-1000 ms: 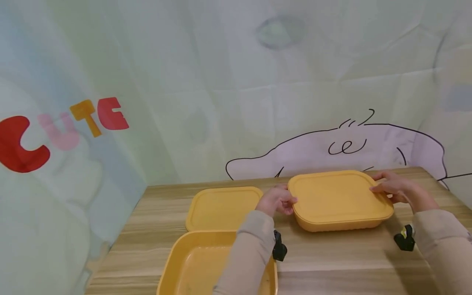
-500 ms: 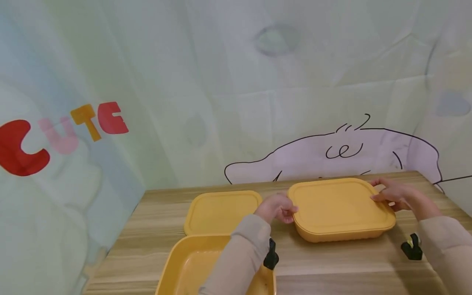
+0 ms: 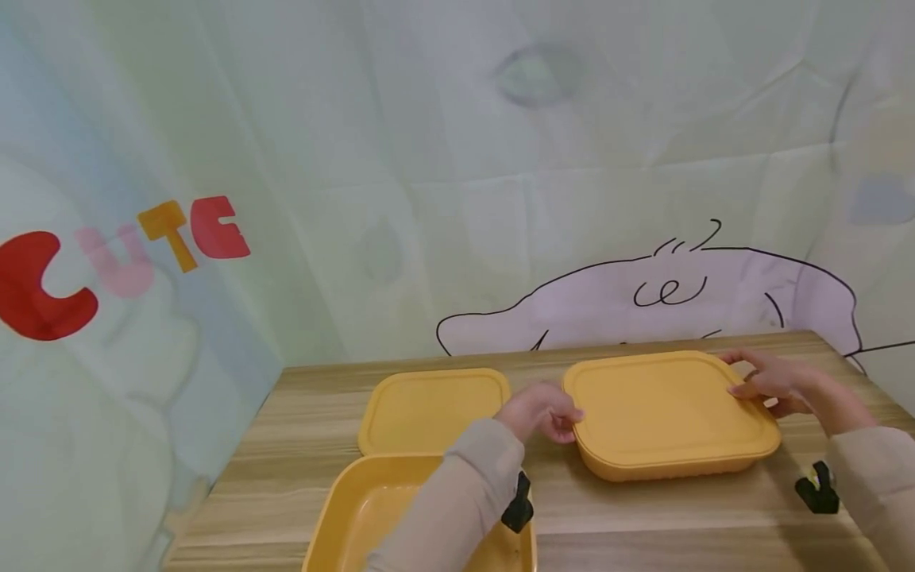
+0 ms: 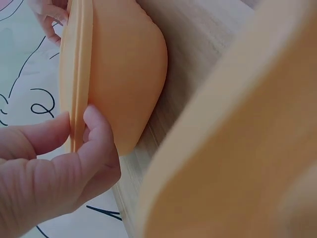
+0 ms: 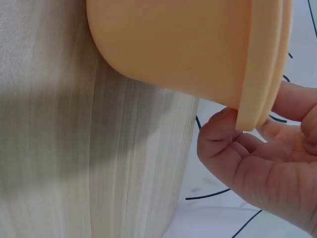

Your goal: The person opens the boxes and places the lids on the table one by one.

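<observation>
A yellow lidded container (image 3: 672, 413) stands at the right side of the table, its flat lid (image 3: 665, 397) on top. My left hand (image 3: 539, 409) pinches the rim at its left end; in the left wrist view the thumb lies on the lid side and curled fingers (image 4: 96, 129) sit under the rim. At the opposite end my right hand (image 3: 775, 385) grips the rim, thumb above and fingers (image 5: 218, 134) below it, as the right wrist view shows. The container's inside is hidden by the lid.
An uncovered yellow container (image 3: 343, 508) sits at the front left, partly behind my left sleeve (image 3: 457, 492). Behind it lies a separate yellow lid (image 3: 432, 409) flat on the wooden table (image 3: 264, 469). A printed curtain (image 3: 400, 199) hangs along the table's back edge.
Held between both hands, the lidded container has shifted slightly to the right and toward me. The uncovered container and the loose lid have stayed in place.
</observation>
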A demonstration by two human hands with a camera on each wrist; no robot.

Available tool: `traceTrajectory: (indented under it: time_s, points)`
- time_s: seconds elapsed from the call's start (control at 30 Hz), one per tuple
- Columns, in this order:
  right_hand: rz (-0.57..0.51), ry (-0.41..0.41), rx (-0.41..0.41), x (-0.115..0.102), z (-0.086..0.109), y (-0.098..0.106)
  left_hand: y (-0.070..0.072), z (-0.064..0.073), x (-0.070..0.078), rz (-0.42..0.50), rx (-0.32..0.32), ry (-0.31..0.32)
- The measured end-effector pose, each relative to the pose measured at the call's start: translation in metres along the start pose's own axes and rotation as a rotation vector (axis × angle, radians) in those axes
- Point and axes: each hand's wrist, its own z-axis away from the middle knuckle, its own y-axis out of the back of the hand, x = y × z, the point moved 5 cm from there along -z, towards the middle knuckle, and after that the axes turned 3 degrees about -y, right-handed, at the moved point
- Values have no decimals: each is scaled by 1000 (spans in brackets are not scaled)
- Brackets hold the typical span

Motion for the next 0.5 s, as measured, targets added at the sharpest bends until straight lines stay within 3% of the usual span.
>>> traceTrajectory:
  time_s: [0.07, 0.1, 0.2, 0.3, 0.33, 0.4, 0.47, 0.5]
  points:
    - [15, 3, -1, 0, 2, 0, -4, 28, 7, -22, 9, -11]
    - [22, 4, -1, 0, 3, 0, -2, 15, 3, -8, -10, -2]
    - [32, 4, -1, 1, 4, 0, -5, 3, -4, -43, 27, -18]
    - [25, 5, -13, 2, 6, -1, -5, -31, -17, -48, 40, -8]
    - [22, 4, -15, 2, 7, -1, -5, -36, -20, -55, 45, -10]
    - [12, 2, -16, 3, 8, -2, -5, -33, -21, -60, 57, -23]
    - [22, 3, -15, 4, 9, -3, -5, -14, -18, -53, 40, -38]
    - [23, 0, -13, 4, 10, -3, -5, 5, -13, -55, 31, -49]
